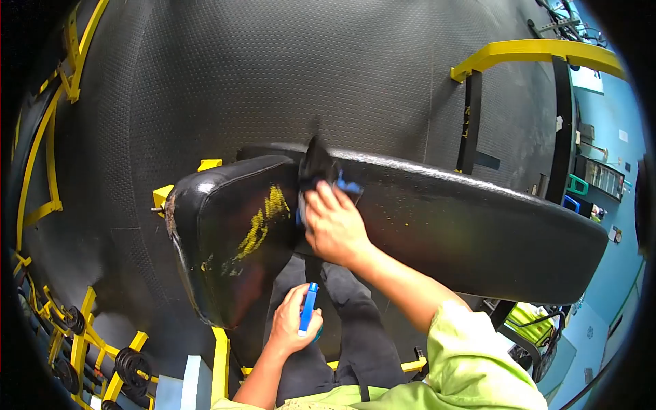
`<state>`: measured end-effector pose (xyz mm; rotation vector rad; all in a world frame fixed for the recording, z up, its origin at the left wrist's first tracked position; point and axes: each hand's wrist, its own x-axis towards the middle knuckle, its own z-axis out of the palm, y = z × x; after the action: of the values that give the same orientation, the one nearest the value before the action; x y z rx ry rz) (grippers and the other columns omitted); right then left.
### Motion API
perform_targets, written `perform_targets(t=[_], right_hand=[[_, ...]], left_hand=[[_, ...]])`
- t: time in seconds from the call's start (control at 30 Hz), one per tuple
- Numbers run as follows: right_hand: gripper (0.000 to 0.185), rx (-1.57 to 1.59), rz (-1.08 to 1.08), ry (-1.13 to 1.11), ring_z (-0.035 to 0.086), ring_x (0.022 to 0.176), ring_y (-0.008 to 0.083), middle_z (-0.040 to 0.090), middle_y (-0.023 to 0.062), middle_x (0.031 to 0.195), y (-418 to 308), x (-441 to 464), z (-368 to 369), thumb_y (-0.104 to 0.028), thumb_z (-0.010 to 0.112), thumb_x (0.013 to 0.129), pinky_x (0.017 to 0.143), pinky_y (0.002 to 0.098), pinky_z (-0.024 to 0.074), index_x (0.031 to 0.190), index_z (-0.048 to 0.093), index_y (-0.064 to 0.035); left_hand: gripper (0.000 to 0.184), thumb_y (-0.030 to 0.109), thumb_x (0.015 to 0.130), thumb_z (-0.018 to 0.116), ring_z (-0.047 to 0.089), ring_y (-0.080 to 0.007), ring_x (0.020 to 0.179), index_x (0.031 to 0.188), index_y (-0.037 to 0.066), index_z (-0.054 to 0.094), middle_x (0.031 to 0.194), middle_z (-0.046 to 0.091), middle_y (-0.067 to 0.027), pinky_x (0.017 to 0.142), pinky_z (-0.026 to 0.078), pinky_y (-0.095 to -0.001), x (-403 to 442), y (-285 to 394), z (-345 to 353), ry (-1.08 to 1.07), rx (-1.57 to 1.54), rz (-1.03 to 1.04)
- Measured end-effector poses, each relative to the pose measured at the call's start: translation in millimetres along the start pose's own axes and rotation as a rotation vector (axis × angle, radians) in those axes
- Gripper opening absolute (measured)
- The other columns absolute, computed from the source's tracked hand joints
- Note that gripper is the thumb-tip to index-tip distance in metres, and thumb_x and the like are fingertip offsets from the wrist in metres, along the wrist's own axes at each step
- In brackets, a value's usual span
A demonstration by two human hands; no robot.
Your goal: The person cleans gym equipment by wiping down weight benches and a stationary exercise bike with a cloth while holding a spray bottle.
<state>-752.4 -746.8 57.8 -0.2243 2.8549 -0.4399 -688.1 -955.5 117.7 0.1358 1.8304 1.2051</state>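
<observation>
My right hand (336, 224) presses a black-and-blue cloth (318, 164) onto a black padded bench, where the long back pad (465, 232) meets the shorter seat pad (232, 232). Its fingers are closed over the cloth and slightly blurred. Yellow worn patches (256, 229) mark the seat pad's cover. Lower down, in front of my legs, my left hand (290, 324) is wrapped round a spray bottle with a blue head (309, 307). Most of the bottle's body is hidden by the hand and the angle. Small droplets dot the back pad.
Yellow bench framing (221, 362) shows under the pads. A yellow and black rack (540, 51) stands at the upper right. Weight plates (130, 365) hang on yellow stands at lower left. Black textured matting (294, 68) covers the floor. A blue wall (618, 205) runs along the right.
</observation>
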Motion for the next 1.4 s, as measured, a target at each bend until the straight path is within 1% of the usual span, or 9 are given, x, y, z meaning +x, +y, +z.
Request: perform_targets(t=[0.13,0.2,0.27,0.53,0.67,0.93,1.03,1.13,1.4], right_hand=[[0.052,0.037,-0.052,-0.231,0.037,0.134,0.0326,0.052,0.0115,0.134,27.6,7.1,-30.3,-0.04,0.068,0.075,0.109,0.0515,0.0287,0.112,0.066,-0.0024],[0.065,-0.024,0.285,0.185,0.031,0.138,0.0361,0.042,0.0162,0.146,37.6,35.0,-24.6,-0.038,0.069,0.073,0.109,0.0553,0.0264,0.129,0.056,-0.0066],[0.065,-0.096,0.33,0.075,0.03,0.139,0.037,0.039,0.0173,0.148,21.1,38.0,-17.2,-0.037,0.069,0.073,0.113,0.0579,0.0206,0.13,0.057,-0.0086],[0.043,0.086,-0.065,-0.357,0.048,0.123,0.0311,0.059,0.0146,0.12,-10.5,-72.1,5.4,-0.029,0.062,0.074,0.116,0.0513,0.0204,0.109,0.067,-0.0036],[0.066,-0.101,0.448,0.35,0.033,0.137,0.0412,0.049,0.0194,0.134,39.3,8.1,-32.5,-0.036,0.07,0.075,0.111,0.0638,0.0189,0.135,0.053,-0.0139],[0.04,0.022,-0.04,-0.13,0.041,0.133,0.0316,0.059,0.0098,0.123,3.9,-145.5,11.0,-0.026,0.072,0.064,0.117,0.0567,0.0155,0.101,0.07,-0.0111],[0.039,0.008,0.295,0.007,0.05,0.12,0.0327,0.063,0.0116,0.112,30.4,-122.6,-53.8,-0.029,0.074,0.06,0.115,0.0566,0.0191,0.094,0.07,-0.0097],[0.06,-0.226,0.553,0.357,0.035,0.136,0.0401,0.053,0.0166,0.13,58.8,-48.4,-70.1,-0.039,0.07,0.073,0.111,0.0598,0.0192,0.128,0.06,-0.0147],[0.049,0.071,0.154,-0.113,0.044,0.133,0.025,0.058,0.0049,0.131,29.6,-182.8,-61.8,-0.025,0.073,0.059,0.117,0.048,0.022,0.107,0.07,-0.016]], left_hand=[[0.052,0.012,0.075,0.068,0.067,-0.0322,0.086,0.123,0.001,0.053,0.117,0.06,-0.0181,0.076,0.055,-0.0375,6.6,17.4,5.0,0.039,0.037,0.036],[0.052,0.011,0.074,0.069,0.067,-0.0325,0.086,0.123,0.001,0.053,0.114,0.061,-0.0173,0.075,0.055,-0.0375,3.3,18.8,8.7,0.052,0.076,0.037],[0.051,0.01,0.074,0.068,0.067,-0.0283,0.079,0.122,0.001,0.054,0.11,0.062,-0.015,0.074,0.055,-0.0357,0.7,23.5,10.6,0.054,0.101,0.042],[0.049,0.006,0.073,0.065,0.066,-0.0225,0.072,0.121,0.0,0.055,0.109,0.063,-0.0152,0.074,0.054,-0.0339,-26.7,31.7,13.6,0.092,0.094,0.022],[0.05,0.007,0.073,0.064,0.066,-0.0251,0.073,0.121,-0.001,0.055,0.109,0.062,-0.0165,0.075,0.054,-0.0349,-32.5,20.0,26.2,0.116,0.121,0.052],[0.049,0.006,0.073,0.064,0.066,-0.0264,0.075,0.121,0.0,0.055,0.111,0.063,-0.0165,0.076,0.054,-0.0353,-30.5,43.4,46.7,0.073,0.006,-0.011],[0.049,0.006,0.073,0.064,0.067,-0.029,0.078,0.121,0.0,0.055,0.112,0.062,-0.0181,0.078,0.054,-0.0366,-27.2,39.4,51.9,0.09,0.135,0.137],[0.049,0.007,0.073,0.064,0.066,-0.0307,0.078,0.12,0.0,0.055,0.112,0.062,-0.0192,0.08,0.053,-0.0377,-28.6,39.8,61.4,0.115,0.12,0.147],[0.047,0.008,0.074,0.064,0.066,-0.0313,0.081,0.12,0.001,0.055,0.11,0.061,-0.0188,0.079,0.053,-0.0379,-41.2,60.4,74.6,0.011,0.041,0.006]])
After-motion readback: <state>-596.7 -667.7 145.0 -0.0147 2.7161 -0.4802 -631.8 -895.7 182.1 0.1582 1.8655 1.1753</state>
